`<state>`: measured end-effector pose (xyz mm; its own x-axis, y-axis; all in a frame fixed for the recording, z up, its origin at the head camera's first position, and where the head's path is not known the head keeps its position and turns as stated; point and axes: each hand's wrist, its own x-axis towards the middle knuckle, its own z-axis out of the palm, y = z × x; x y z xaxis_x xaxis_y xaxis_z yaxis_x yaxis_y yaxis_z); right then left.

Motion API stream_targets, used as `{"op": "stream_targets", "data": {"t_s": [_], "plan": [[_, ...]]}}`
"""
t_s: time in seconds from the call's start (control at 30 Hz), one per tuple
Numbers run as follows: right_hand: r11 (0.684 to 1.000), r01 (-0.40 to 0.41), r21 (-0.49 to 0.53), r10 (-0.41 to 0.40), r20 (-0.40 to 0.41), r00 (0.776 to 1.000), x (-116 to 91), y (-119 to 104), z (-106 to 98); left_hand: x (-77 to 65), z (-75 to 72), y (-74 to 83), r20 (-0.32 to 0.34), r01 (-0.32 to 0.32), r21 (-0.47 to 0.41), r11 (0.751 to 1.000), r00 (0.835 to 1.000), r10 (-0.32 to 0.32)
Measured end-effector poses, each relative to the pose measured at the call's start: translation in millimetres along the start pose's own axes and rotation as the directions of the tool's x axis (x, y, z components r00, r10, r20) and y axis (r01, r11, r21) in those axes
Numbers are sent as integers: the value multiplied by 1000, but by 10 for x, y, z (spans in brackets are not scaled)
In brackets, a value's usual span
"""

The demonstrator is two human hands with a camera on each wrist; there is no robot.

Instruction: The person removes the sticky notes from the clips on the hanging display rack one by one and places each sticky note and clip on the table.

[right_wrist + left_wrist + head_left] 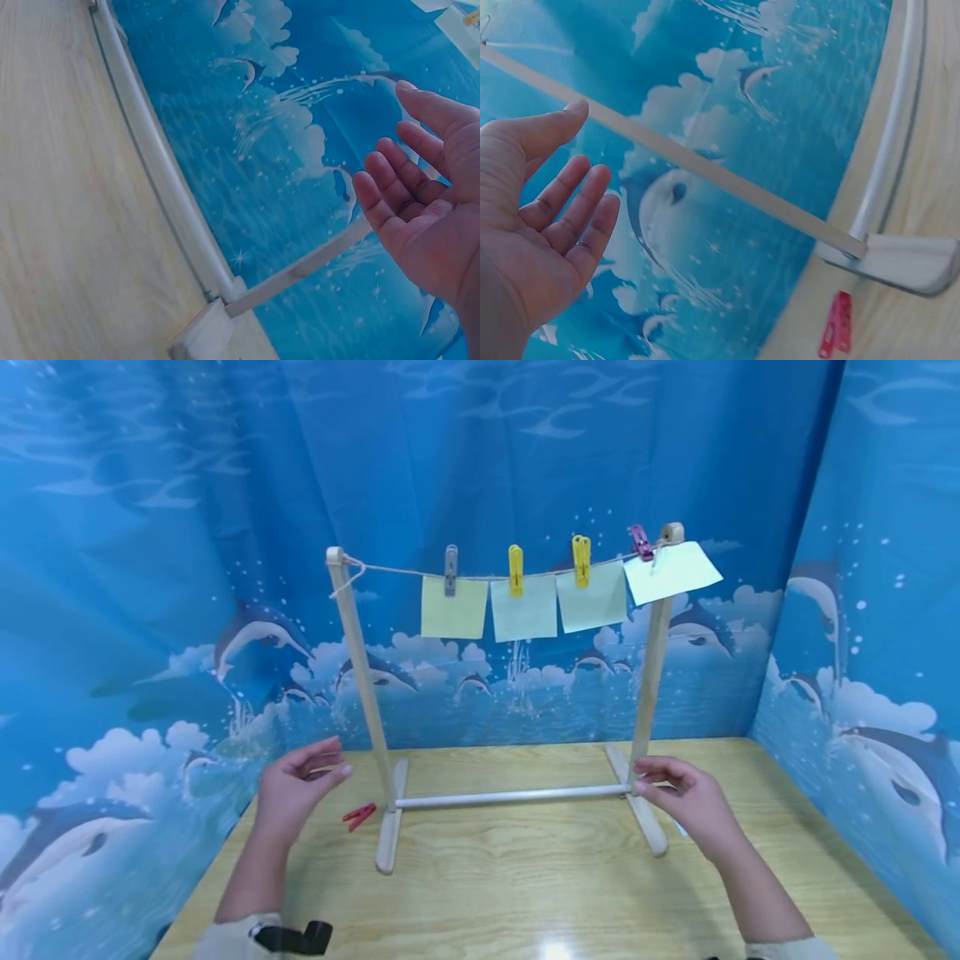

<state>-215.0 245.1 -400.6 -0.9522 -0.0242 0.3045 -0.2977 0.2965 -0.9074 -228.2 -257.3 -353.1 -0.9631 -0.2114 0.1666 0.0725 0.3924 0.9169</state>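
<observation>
My left hand (296, 789) hovers left of the wooden stand's left post (363, 681), its fingers loosely bent around nothing. A red clothespin (360, 816) lies on the table between that hand and the stand's left foot. My right hand (690, 797) is beside the lower right post (651, 681); in the right wrist view its palm holds nothing. Along the string (397, 570) hang a yellowish paper (453, 614) under a grey clothespin (451, 568), two pale papers (524, 614) under yellow clothespins (516, 568), and a tilted paper (675, 572) under a purple clothespin (641, 542).
A white bar (513, 797) joins the stand's two feet low over the wooden table (487, 885). Blue dolphin-printed curtains (480, 460) close off the back and sides. A small pale-blue edge (680, 828) shows on the table beside my right hand, mostly hidden.
</observation>
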Motion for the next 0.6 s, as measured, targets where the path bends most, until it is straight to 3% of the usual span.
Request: {"op": "stream_targets", "data": {"t_s": [0.17, 0.6], "plan": [[998, 9, -68, -6, 42, 999, 81, -144, 32, 38, 18, 139, 11, -52, 18, 999, 999, 52], [998, -1, -66, 6, 84, 996, 255, -403, 110, 92, 76, 390, 4, -136, -8, 991, 991, 136]]}}
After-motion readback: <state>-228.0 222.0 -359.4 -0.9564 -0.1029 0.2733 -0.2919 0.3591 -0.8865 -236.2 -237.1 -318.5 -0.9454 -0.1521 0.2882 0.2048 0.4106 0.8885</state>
